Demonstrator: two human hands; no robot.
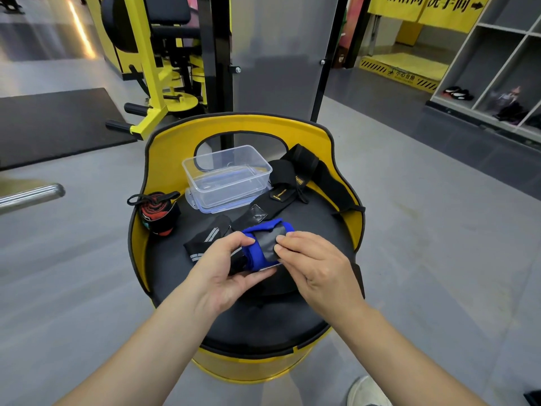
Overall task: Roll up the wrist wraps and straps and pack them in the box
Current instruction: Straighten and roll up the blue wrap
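Note:
A rolled blue wrist wrap point(257, 247) with a grey velcro patch is held over the black seat point(263, 312) of a yellow barrel chair. My left hand point(225, 268) grips the roll from its left side. My right hand point(310, 262) pinches the grey velcro flap on the roll's right. A clear plastic box point(227, 174) stands open on its lid at the back of the seat. A rolled red-and-black wrap point(159, 213) lies at the seat's left. Black straps point(295, 177) lie unrolled to the box's right, and a black wrap with grey stripes point(205, 238) lies under my left hand.
The chair's yellow backrest point(234, 130) curves round the back and sides of the seat. Yellow gym machines point(152, 77) stand behind on the left, grey shelves point(491, 68) on the right. A chrome bar point(32, 194) juts in from the left edge.

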